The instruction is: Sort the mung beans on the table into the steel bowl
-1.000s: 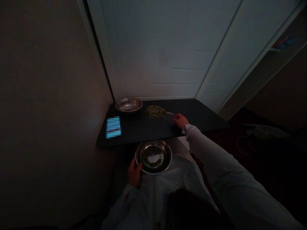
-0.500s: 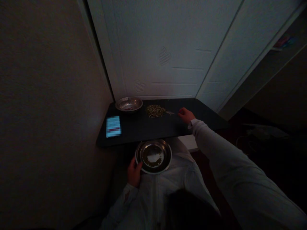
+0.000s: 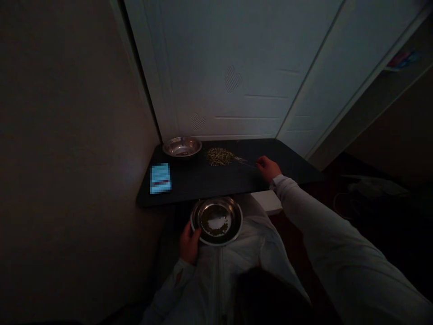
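Low in the view, my left hand (image 3: 189, 243) grips the left rim of a steel bowl (image 3: 237, 225), thumb over the edge. Small green grains (image 3: 216, 231) lie in the bottom of this bowl, which rests against my lap just below the table edge. Over the dark table, my right hand (image 3: 269, 168) is closed around the end of a thin, fork-like metal utensil (image 3: 241, 160). The utensil's far tip meets the right side of a pile of mixed seeds or grains (image 3: 219, 156). Dim light hides its exact shape.
A second steel bowl (image 3: 181, 147) stands at the back left of the black table (image 3: 203, 183). Near the left edge lies a blurred light-blue packet (image 3: 160, 178). A white panelled door (image 3: 216, 67) rises behind, and a white box-like object (image 3: 267, 201) shows below the table.
My right hand has shifted to the right, away from the grain pile, while the utensil's tip stays near it. My left hand and its bowl have kept their place.
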A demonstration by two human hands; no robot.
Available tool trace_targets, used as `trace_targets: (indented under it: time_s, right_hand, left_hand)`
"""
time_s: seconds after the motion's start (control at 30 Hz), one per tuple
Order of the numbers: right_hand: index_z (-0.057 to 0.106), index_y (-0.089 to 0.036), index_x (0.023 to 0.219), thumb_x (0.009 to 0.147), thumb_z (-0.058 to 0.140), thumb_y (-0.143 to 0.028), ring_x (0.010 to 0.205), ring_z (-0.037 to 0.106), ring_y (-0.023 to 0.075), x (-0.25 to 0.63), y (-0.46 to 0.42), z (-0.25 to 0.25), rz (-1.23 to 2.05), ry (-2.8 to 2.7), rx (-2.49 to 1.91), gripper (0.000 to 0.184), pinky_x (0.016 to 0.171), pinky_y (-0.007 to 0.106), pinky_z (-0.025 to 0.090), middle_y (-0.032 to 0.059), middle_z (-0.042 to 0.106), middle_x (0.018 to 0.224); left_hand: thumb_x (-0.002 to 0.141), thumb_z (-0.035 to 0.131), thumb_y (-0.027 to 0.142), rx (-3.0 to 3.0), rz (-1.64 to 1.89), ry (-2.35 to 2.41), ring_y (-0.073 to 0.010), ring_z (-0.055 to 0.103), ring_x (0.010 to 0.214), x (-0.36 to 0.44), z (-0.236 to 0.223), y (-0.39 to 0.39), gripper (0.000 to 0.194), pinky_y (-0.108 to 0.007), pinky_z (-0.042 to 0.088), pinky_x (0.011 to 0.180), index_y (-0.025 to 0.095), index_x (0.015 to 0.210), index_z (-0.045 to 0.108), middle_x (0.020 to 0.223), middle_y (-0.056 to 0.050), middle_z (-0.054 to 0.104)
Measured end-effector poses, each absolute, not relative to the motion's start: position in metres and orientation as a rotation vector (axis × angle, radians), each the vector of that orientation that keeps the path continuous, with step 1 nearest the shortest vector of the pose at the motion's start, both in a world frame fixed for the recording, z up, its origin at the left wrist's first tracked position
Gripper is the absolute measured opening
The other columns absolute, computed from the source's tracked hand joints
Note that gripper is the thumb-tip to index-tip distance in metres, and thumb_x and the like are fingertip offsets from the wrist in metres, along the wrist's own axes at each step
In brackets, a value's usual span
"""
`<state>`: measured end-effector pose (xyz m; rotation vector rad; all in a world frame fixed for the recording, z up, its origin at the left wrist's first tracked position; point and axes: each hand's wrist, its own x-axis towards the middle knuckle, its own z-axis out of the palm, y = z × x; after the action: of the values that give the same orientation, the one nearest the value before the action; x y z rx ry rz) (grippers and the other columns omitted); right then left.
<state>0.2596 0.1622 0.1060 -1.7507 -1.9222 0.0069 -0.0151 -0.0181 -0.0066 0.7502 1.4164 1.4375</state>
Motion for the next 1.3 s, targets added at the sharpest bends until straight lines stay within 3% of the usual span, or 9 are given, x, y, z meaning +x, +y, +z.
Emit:
trace_targets:
  time_s: [0.67, 1.3]
  right_hand:
    - [0.052, -0.018, 0.08, 0.071, 0.042, -0.024, 0.073, 0.051, 0.0151, 0.171, 0.181, 0.093, 0.043, -2.096, -1.599, 0.015, 0.064, 0.026, 0.038, 0.0043, 0.057, 0.081]
    - [0.052, -0.019, 0.08, 0.074, 0.041, -0.025, 0.069, 0.05, 0.0124, 0.179, 0.133, 0.093, 0.003, -2.317, -1.411, 0.015, 0.062, 0.022, 0.036, 0.0035, 0.054, 0.08]
  left_hand:
    - [0.063, 0.054, 0.019, 0.819, 1.409, 1.514, -0.0192, 0.049, 0.1, -0.009, -0.008, -0.022, 0.042, -0.031, 0.035, 0.087, 0.017, 0.104, 0.053, 0.107, -0.006, 0.057]
    - [0.063, 0.054, 0.018, 0.771, 1.425, 1.466, -0.0188, 0.05, 0.1, -0.01, -0.004, -0.019, 0.041, -0.03, 0.036, 0.086, 0.017, 0.104, 0.053, 0.107, -0.006, 0.057]
